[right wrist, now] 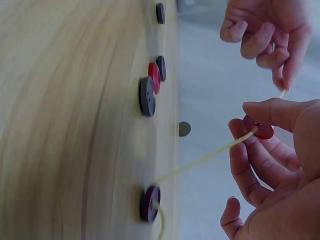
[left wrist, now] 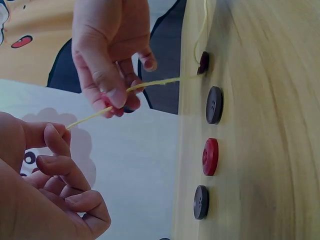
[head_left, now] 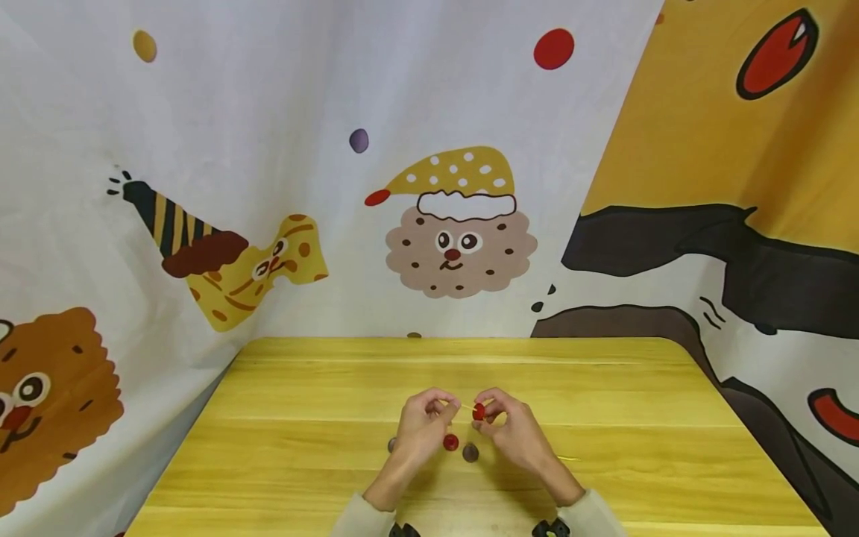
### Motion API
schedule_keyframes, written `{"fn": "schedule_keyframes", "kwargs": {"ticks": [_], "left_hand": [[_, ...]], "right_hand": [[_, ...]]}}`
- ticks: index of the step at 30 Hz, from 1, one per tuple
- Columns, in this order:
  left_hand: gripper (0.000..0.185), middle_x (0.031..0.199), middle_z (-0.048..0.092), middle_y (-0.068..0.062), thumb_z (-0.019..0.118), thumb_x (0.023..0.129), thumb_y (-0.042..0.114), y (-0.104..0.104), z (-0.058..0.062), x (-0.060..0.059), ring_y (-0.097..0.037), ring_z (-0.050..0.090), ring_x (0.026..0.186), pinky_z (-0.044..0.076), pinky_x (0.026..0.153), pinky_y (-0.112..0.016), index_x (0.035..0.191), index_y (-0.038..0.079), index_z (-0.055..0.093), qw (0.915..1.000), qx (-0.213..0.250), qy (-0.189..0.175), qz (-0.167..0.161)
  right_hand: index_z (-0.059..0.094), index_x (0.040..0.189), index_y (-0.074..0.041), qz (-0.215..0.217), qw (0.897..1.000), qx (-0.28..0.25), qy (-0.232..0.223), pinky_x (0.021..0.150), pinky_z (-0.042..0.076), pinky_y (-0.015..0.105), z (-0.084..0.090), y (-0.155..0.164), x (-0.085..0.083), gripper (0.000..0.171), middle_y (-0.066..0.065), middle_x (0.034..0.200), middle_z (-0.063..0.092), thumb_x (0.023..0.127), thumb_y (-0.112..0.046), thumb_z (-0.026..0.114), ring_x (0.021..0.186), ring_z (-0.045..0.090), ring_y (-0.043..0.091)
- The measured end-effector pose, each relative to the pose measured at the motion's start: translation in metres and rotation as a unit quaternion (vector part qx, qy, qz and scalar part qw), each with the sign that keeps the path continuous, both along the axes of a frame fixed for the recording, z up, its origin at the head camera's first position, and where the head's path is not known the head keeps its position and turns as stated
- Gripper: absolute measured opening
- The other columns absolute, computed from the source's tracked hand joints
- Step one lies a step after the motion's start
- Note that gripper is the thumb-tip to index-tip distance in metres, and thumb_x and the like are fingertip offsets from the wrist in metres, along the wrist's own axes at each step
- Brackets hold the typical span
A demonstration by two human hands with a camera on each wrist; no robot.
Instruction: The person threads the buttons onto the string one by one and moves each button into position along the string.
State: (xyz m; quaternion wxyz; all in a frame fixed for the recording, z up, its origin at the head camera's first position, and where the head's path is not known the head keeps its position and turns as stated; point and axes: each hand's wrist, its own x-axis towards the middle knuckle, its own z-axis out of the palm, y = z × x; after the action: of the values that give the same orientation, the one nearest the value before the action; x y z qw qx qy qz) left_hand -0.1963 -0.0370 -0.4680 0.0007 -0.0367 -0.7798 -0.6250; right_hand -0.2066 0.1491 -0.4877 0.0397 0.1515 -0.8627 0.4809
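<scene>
Your right hand (head_left: 513, 432) pinched a red button (head_left: 479, 411) just above the table (head_left: 604, 418), while your left hand (head_left: 423, 421) pinched the yellow thread (right wrist: 200, 161) end. The thread ran sideways between both hands, through the button. No containers around, just loose buttons (left wrist: 214, 104) lying flat under your hands.

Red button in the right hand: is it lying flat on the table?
No, the red button is pinched in the right hand's fingers, up off the table, with the yellow string through it.
</scene>
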Motion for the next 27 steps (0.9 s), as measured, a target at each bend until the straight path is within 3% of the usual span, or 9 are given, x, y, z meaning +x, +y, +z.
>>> {"fn": "schedule_keyframes", "kwargs": {"ticks": [7,13,21,27], "left_hand": [[0.013,0.069,0.056,0.001,0.067,0.094,0.019,-0.003,0.004,0.000,-0.010,0.048,0.057,0.037,0.047,-0.020,0.098,0.006,0.071,0.9999,0.012,-0.002,0.010],[0.014,0.070,0.057,-0.002,0.067,0.094,0.017,-0.007,0.005,-0.001,-0.009,0.048,0.057,0.038,0.048,-0.019,0.099,0.005,0.071,0.9995,0.027,-0.002,0.014],[0.014,0.068,0.057,-0.002,0.067,0.093,0.016,-0.012,0.004,-0.004,-0.007,0.047,0.052,0.040,0.048,-0.019,0.100,0.003,0.070,0.9990,0.036,-0.008,0.024],[0.016,0.068,0.056,0.000,0.068,0.093,0.016,-0.015,0.005,-0.004,-0.006,0.045,0.052,0.038,0.047,-0.019,0.102,0.003,0.070,0.9984,0.043,-0.011,0.036]], "right_hand": [[0.064,0.106,-0.007,-0.004,0.999,-0.019,-0.046,0.058,0.051,0.025,-0.004,0.011,-0.004,0.028,-0.001,0.080,0.066,0.082,0.001,0.075,0.072,0.059,0.014],[0.064,0.105,-0.007,-0.005,0.999,-0.001,-0.034,0.073,0.046,0.028,-0.010,0.018,-0.006,0.028,-0.004,0.078,0.066,0.082,0.000,0.077,0.077,0.056,0.012],[0.058,0.106,-0.005,0.010,0.999,-0.004,-0.043,0.062,0.047,0.024,-0.020,0.030,-0.008,0.029,0.002,0.081,0.065,0.083,0.005,0.073,0.075,0.057,0.012],[0.058,0.104,-0.007,0.007,0.999,-0.004,-0.047,0.068,0.046,0.024,-0.026,0.039,-0.010,0.028,0.002,0.083,0.065,0.083,0.002,0.075,0.078,0.056,0.014]]}}
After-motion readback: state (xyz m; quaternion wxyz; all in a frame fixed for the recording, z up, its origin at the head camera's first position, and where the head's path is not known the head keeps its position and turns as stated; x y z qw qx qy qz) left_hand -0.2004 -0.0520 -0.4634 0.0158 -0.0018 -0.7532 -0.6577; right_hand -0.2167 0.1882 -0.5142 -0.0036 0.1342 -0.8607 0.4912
